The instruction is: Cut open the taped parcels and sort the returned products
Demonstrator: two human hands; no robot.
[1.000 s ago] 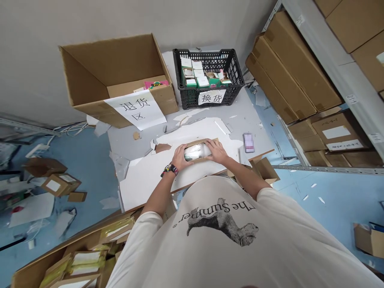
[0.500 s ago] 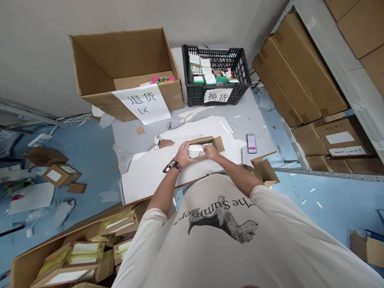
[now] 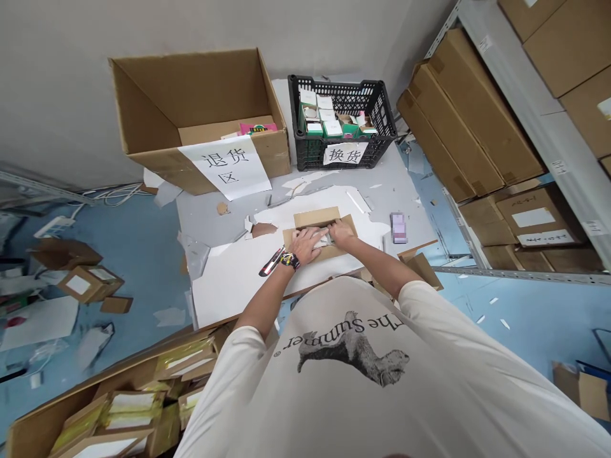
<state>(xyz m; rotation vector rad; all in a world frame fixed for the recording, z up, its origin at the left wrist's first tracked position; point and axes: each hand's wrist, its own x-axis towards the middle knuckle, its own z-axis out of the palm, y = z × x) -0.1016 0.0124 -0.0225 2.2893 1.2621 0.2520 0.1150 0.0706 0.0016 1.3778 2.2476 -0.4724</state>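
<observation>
- The box [image 3: 316,218] lies open on the desk [image 3: 398,191], near the middle of its near edge, flaps now spread outward.
- The left hand [image 3: 307,245] has shifted from the box's left end to lie over its opening, fingers stretched across the white item [image 3: 324,240] inside; whether they grip it cannot be told.
- The right hand [image 3: 342,234] is at the box's right end, fingers bent; their hold is hidden.
- The white item, plainer to see half a second ago, is now mostly covered. The handling seems to centre on the contents rather than the box's sides.
- The cutter [image 3: 272,262] lies just beside the left wrist, untouched by the fingers.
- The phone [image 3: 399,229] lies near the desk's right edge; the crate [image 3: 310,156] stands by the far right corner.
</observation>
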